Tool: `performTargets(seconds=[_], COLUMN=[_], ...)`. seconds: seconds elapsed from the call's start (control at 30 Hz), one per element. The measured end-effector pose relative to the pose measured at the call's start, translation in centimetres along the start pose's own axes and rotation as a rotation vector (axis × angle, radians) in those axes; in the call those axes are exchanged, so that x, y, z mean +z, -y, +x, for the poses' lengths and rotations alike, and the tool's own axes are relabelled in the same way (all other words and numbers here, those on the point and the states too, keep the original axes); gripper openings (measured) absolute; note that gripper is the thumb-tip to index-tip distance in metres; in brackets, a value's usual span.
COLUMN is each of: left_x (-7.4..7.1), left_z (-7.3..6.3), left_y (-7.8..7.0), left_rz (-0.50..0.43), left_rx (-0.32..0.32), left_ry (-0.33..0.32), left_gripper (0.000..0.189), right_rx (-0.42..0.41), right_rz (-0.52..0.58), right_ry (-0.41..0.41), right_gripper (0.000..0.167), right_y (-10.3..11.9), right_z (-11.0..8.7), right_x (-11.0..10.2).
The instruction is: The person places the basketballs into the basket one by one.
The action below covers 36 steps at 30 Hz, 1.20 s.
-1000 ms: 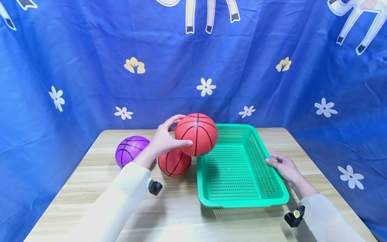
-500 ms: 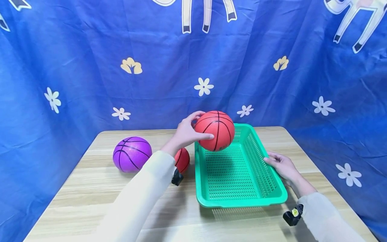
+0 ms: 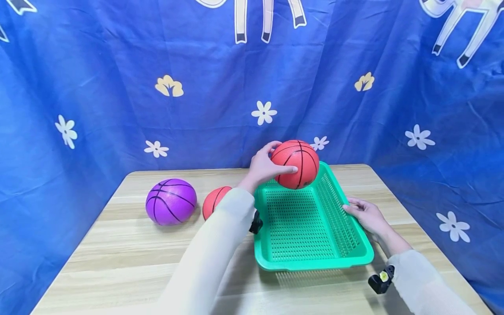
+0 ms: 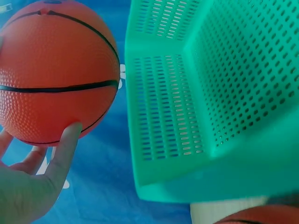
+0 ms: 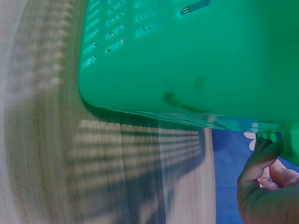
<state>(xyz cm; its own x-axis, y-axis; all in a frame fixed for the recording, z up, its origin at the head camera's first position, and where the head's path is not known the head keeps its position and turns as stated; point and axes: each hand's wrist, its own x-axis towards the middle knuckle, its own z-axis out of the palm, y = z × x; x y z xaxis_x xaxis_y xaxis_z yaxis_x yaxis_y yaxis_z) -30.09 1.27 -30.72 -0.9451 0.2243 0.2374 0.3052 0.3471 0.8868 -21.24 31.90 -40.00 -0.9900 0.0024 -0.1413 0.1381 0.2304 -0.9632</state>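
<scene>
My left hand (image 3: 264,166) grips a small red basketball (image 3: 296,162) above the far left part of a green plastic basket (image 3: 315,265). In the left wrist view the thumb and fingers spread round the ball (image 4: 56,60), which is apart from the basket wall (image 4: 168,107). On the basket's right side, my right hand (image 3: 368,217) holds the rim with its thumb on top; the right wrist view shows its fingers curled at the basket edge. Another red basketball (image 3: 214,201) sits on the table, partly hidden by my left sleeve.
A purple basketball (image 3: 171,202) rests on the wooden table (image 3: 118,245) at the left. Behind the table hangs a blue patterned cloth (image 3: 212,109). A small black camera (image 3: 381,280) is worn on the right wrist.
My left hand has carried the red basketball rightward, from beside the basket's left rim to over its inside. The other red basketball is now partly behind the sleeve. My right hand stays on the rim.
</scene>
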Motion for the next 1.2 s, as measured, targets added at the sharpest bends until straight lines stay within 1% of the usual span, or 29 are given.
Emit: performTargets(seconds=[0.13,0.23,0.33,0.47,0.6,0.73,0.83,0.9,1.0,1.2], left_x=[1.0,1.8,2.7,3.9,5.2,6.3,6.8,7.0,7.1,7.2], left_z=[0.4,0.6,0.8,0.9,0.9,0.8,0.7,0.6,0.4,-0.1], left_y=[-0.1,0.1,0.3,0.9,1.6,2.3,2.8,3.0,3.3,4.1], left_rz=[0.02,0.014,-0.005,-0.001,0.034,0.101,0.16,0.182,0.188,0.195], left_rx=[-0.018,-0.049,-0.067,-0.068,-0.086,-0.118,-0.137,-0.157,-0.181,-0.202], left_ry=[-0.028,-0.039,-0.047,-0.061,-0.083,-0.099,-0.095,-0.084,-0.063,-0.035], left_gripper=[0.075,0.077,0.078,0.078,0.078,0.081,0.082,0.082,0.081,0.08], right_rx=[0.0,-0.002,-0.003,-0.009,-0.017,-0.017,-0.021,-0.023,-0.025,-0.025], right_rz=[0.0,0.006,0.005,-0.004,-0.016,-0.018,-0.027,-0.033,-0.035,-0.027], right_ry=[-0.002,0.001,0.002,-0.001,-0.004,-0.005,-0.008,-0.014,-0.013,-0.011], right_gripper=[0.064,0.064,0.064,0.064,0.064,0.065,0.065,0.065,0.065,0.065], right_y=[0.0,0.0,0.0,-0.2,-0.3,-0.3,-0.2,-0.2,-0.1,-0.1], right_z=[0.0,0.0,0.0,0.1,0.2,0.2,0.2,0.2,0.3,0.2], right_x=[0.0,-0.1,-0.1,-0.1,0.0,0.0,0.0,0.0,0.1,0.1])
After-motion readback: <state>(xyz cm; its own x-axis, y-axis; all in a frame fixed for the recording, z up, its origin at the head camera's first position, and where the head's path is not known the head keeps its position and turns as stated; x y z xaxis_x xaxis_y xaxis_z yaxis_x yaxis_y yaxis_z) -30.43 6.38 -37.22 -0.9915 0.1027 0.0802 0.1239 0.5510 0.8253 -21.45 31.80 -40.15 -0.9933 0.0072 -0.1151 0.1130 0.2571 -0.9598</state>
